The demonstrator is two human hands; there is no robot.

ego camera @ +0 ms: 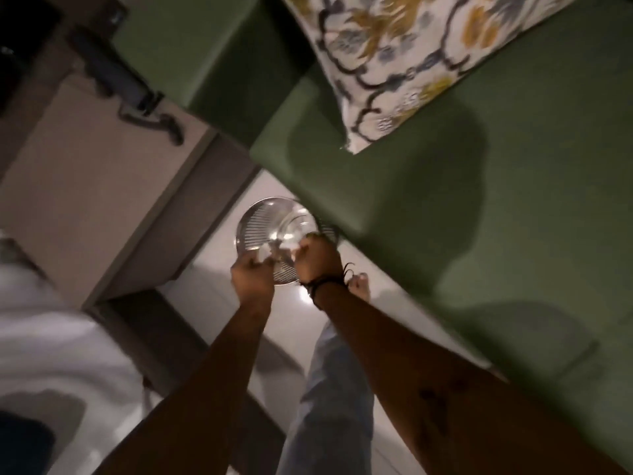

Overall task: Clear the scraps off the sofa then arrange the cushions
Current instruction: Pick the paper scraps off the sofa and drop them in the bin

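Note:
Both my hands are held over a round wire-mesh waste bin [262, 219] that stands on the pale floor at the sofa's corner. My left hand [251, 274] and my right hand [317, 258] have their fingers curled in. Small pale scraps [270, 251] show between the fingertips, blurred. The green sofa [479, 207] fills the right side, and its visible seat is bare. A floral cushion [394, 56], white with yellow and blue, leans at the back of the seat. A dark band is tied round my right wrist.
A beige table or cabinet [85, 186] stands left of the bin, with a dark cabled device [113, 73] on top. White cloth [44, 337] lies at the lower left. My bare foot [359, 287] is on the floor beside the sofa's edge.

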